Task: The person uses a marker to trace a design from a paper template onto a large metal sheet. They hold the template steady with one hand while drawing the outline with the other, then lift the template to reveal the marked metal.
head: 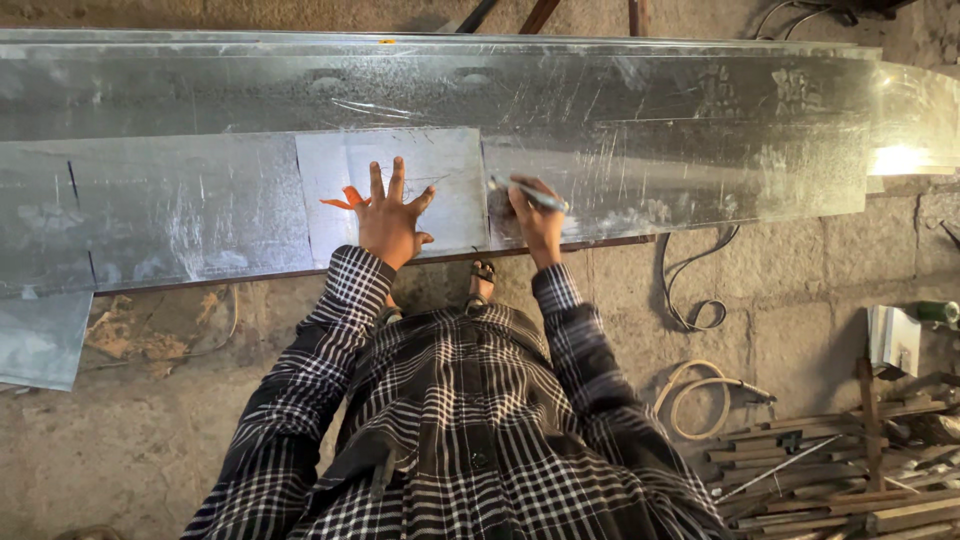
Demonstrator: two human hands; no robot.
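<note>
- The small metal sheet (395, 190) lies flat in the middle of the frame, on top of the long metal sheets (650, 150) that run edge to edge across the upper half.
- The left hand (390, 222) is spread open, fingers fanned, palm pressing down on the small sheet's lower middle. Something orange (345, 199) peeks out by the thumb side; can't tell what it is.
- The right hand (535, 218) is closed around a pen (530, 194), tip down right at the small sheet's right edge, where it meets the long sheet.
- Handling guess: thin galvanised stuff, so light but floppy across a span, and slick metal on metal, so it'll probably skate unless pinned flat like that open palm does.
- Edges look raw-cut, likely sharp. Safer bet is flat pressure on the face, or pinching mid-edge with care, not sliding fingers along a rim.
- Lower right of the frame: a pile of metal bars (830, 470) and a coiled hose (700, 395) on the concrete floor (130, 440), well apart from the hands.
</note>
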